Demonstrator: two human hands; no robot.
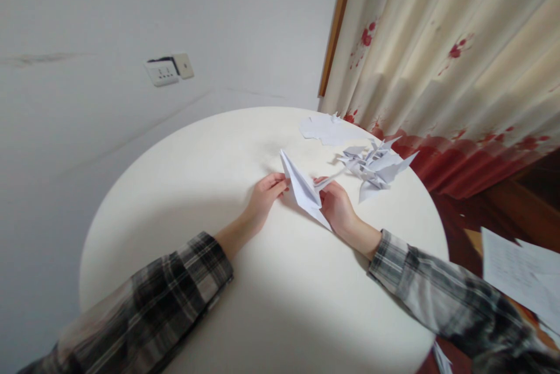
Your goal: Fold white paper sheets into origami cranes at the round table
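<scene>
Between my two hands is a piece of folded white paper with long pointed flaps, tilted just above the table. My left hand pinches its left side, thumb and fingers together. On the other side my right hand is closed on the paper, its fingertips partly hidden behind the folds. A thin paper point sticks out to the right above that hand. Beyond my right hand lies a pile of folded paper pieces, shaped like origami birds.
The round white table stands close to a wall with a socket. Flat paper scraps lie near its far edge. A flowered curtain hangs at the right, and written sheets lie lower right, off the table.
</scene>
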